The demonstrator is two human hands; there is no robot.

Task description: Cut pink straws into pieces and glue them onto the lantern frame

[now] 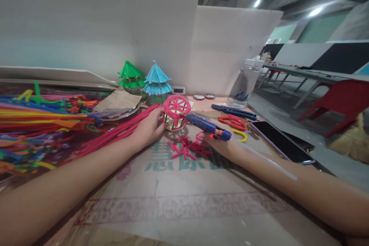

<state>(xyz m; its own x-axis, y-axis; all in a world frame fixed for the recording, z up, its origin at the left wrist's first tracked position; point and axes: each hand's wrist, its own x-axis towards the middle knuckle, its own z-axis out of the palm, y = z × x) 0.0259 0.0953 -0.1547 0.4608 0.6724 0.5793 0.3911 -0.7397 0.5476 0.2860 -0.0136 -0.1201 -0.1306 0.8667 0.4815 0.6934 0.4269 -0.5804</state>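
My left hand (152, 123) is closed on the left side of a small pavilion frame (177, 107), which has a round, spoked pink top and thin legs. In my right hand (217, 144) is a blue hot glue gun (206, 125) with a lit red light. Its nozzle points left at the frame's edge; whether they touch I cannot tell. A clear glue stick (265, 160) sticks out of the gun's back end over my right forearm. Short cut pink pipe cleaner pieces (184, 150) lie on the table between my hands. Long pink pipe cleaners (115, 132) pass behind my left forearm.
Multicoloured pipe cleaners (34, 119) fill the left side. A green pavilion (131, 75) and a blue pavilion (157, 80) stand at the back. To the right are a clear bottle (245, 84), a dark blue tool (233, 112), red-handled scissors (233, 122) and a phone (281, 142).
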